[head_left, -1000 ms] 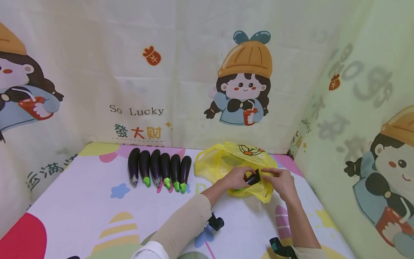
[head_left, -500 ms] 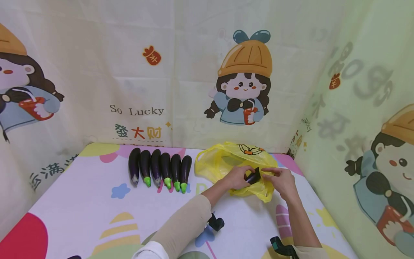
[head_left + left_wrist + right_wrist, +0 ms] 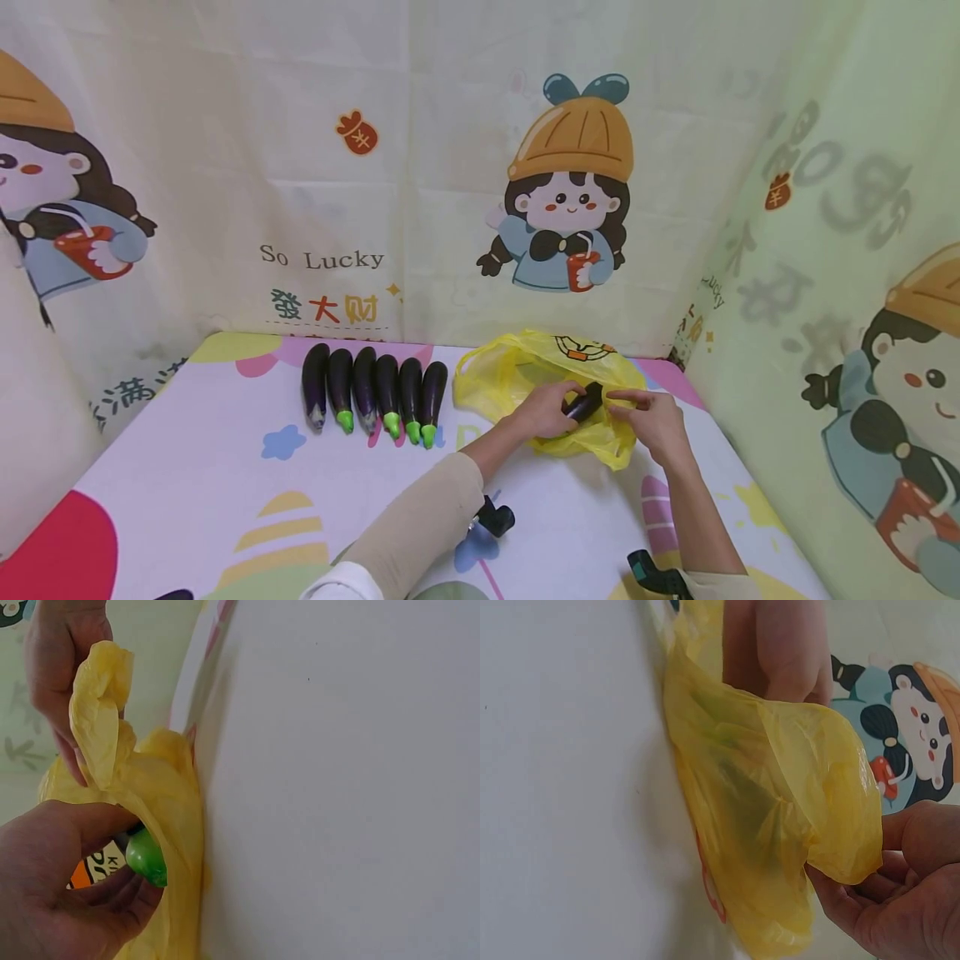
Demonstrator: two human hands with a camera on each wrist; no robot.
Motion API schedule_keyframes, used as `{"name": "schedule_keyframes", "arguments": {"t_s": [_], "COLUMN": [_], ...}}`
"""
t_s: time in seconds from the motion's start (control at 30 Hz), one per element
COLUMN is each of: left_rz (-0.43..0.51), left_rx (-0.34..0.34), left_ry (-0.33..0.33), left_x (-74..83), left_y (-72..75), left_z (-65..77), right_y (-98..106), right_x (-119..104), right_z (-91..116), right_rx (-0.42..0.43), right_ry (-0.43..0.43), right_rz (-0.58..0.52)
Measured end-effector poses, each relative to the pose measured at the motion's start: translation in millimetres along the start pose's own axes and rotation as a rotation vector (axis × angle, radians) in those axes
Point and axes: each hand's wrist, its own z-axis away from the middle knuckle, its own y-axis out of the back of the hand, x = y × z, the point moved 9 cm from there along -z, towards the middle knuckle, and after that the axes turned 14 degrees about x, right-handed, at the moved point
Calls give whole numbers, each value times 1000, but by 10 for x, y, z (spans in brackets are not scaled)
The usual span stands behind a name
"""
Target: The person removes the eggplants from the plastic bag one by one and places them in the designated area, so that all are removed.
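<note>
My left hand [image 3: 551,410] grips a dark purple eggplant [image 3: 585,405] at the mouth of a yellow plastic bag [image 3: 483,385]. In the left wrist view the fingers curl round its green stem end [image 3: 146,856], and the bag partly covers it. To the right, my right hand [image 3: 656,425] pinches the bag's edge between thumb and fingers, holding that side up. The right wrist view shows the eggplant only as a dark shape through the thin yellow film [image 3: 757,817].
Left of the bag, several eggplants [image 3: 387,392] lie side by side in a row, stem ends toward me. The table [image 3: 360,517] has a patterned cover. Printed curtains [image 3: 435,217] stand behind it and at both sides.
The eggplant in my left hand has shifted slightly away from me over the bag. My right hand keeps its place on the bag's edge. The row of eggplants stays as it was.
</note>
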Motion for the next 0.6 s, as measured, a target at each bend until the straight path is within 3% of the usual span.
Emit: {"name": "schedule_keyframes", "arguments": {"t_s": [0.4, 0.6], "left_rz": [17, 42], "left_rx": [25, 16], "left_ry": [-36, -10], "left_x": [-60, -109], "left_y": [153, 222], "left_z": [80, 138], "right_y": [25, 31], "right_x": [-4, -4], "right_z": [4, 0], "right_rx": [-1, -5], "right_ry": [9, 5], "right_rz": [29, 18]}}
